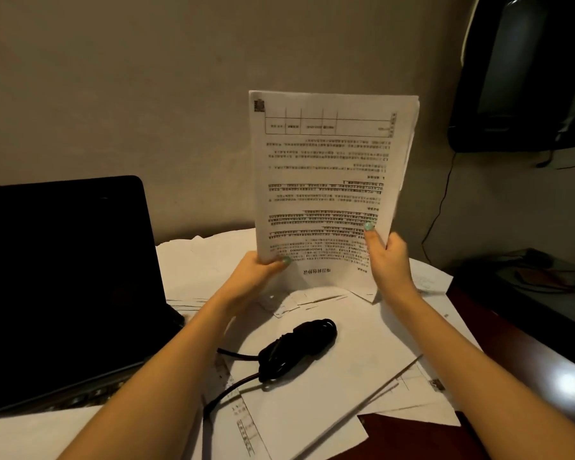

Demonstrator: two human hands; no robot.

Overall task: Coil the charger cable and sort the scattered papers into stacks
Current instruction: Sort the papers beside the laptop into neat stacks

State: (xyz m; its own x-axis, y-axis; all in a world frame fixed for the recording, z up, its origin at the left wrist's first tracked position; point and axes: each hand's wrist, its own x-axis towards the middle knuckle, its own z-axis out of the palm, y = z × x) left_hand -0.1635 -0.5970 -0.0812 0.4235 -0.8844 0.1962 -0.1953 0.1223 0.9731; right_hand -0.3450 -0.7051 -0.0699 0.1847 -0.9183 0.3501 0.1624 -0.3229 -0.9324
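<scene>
laptop [63, 277] cut off at left, print on sheaf [326, 194] unreadably blurred

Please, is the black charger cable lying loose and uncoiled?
No, the black charger cable lies bundled in a coil on the white paper sheets.

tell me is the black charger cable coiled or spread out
Coiled: the black charger cable lies bundled in tight loops on the loose white papers, with two tails trailing left.
</scene>
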